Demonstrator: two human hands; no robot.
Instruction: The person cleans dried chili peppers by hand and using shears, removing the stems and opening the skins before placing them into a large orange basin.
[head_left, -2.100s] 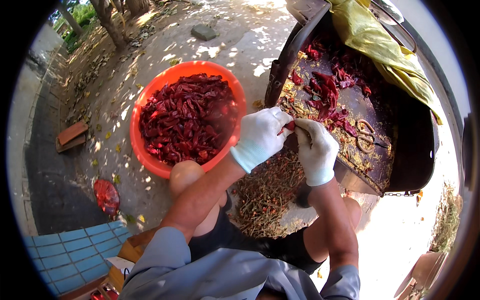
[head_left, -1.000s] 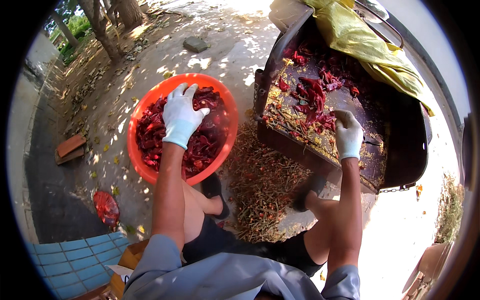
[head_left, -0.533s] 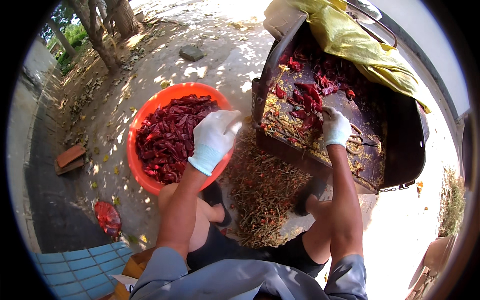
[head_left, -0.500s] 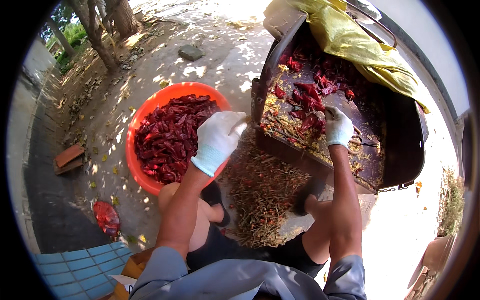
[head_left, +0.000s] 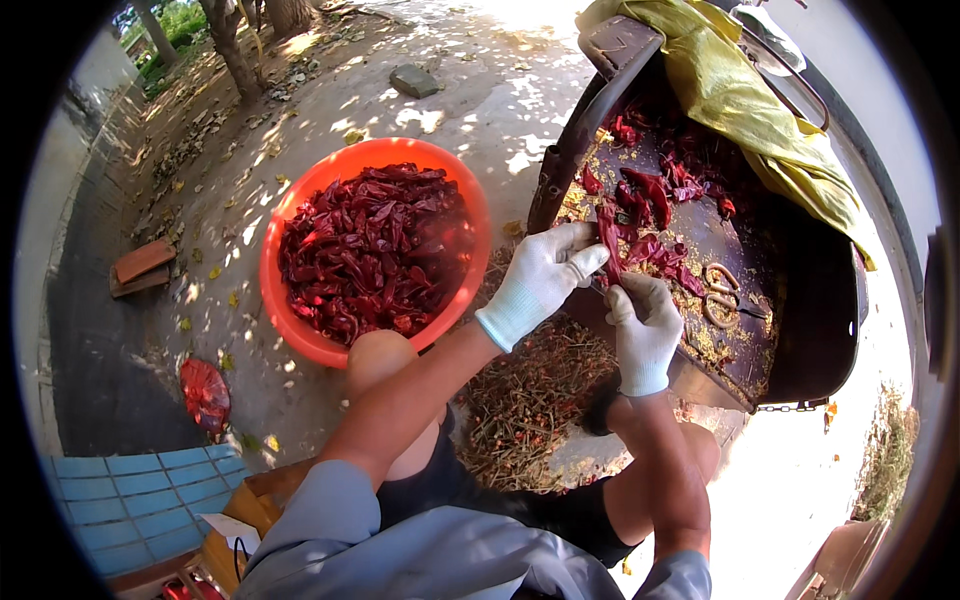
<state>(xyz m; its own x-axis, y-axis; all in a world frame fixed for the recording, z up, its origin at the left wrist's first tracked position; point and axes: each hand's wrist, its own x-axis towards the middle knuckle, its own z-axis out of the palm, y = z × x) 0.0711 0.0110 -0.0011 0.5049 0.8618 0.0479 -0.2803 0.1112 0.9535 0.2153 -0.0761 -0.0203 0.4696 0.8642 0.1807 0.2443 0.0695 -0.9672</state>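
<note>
Both my hands wear white gloves and meet over the near-left edge of a dark metal cart bed [head_left: 700,372]. A dried red chili pepper [head_left: 610,238] stands upright between them. The fingers of my left hand [head_left: 548,272] pinch its side, and my right hand [head_left: 645,325] grips its lower end, which the fingers partly hide. Behind the hands, more dried peppers [head_left: 655,198] lie on the cart bed among yellow seeds. Scissors [head_left: 722,295] with tan loop handles rest there, to the right of my right hand. An orange basin [head_left: 275,290] heaped with dried peppers stands left of my left hand.
A pile of cut stems [head_left: 530,400] covers the ground between my legs. A yellow sack [head_left: 740,110] drapes over the cart's far side. A red plastic bag [head_left: 205,395], bricks [head_left: 142,268] and a stone [head_left: 414,81] lie on the ground around the basin.
My left hand has moved right from beside the basin to the cart's edge. My right hand has come down and left from the peppers, and both now hold one pepper. The view has shifted slightly.
</note>
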